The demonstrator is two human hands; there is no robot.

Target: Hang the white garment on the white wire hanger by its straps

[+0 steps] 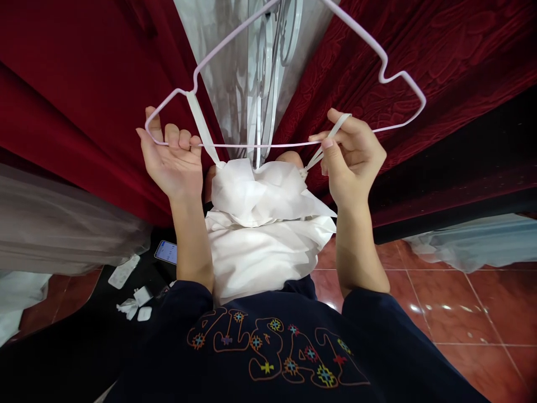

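Observation:
A pale pink clothes hanger (232,37) is held up in front of me, its top cut off by the view's upper edge. My left hand (172,154) has its fingers curled over the lower left corner and bottom bar, palm up. One white strap (201,126) of a white garment (262,193) hangs in the hanger's left notch. Between thumb and fingers, my right hand (352,148) pinches the other strap (335,129), stretched in a loop beside the bottom bar. That strap is off the right notch. The garment's ruffled body drapes down over my lap.
Dark red curtains (104,73) hang on both sides, with a rack of white hangers (268,73) between them. To the lower left, a phone (166,252), a white charger (142,295) and small white items lie on a black surface. Red tiles (453,302) cover the floor.

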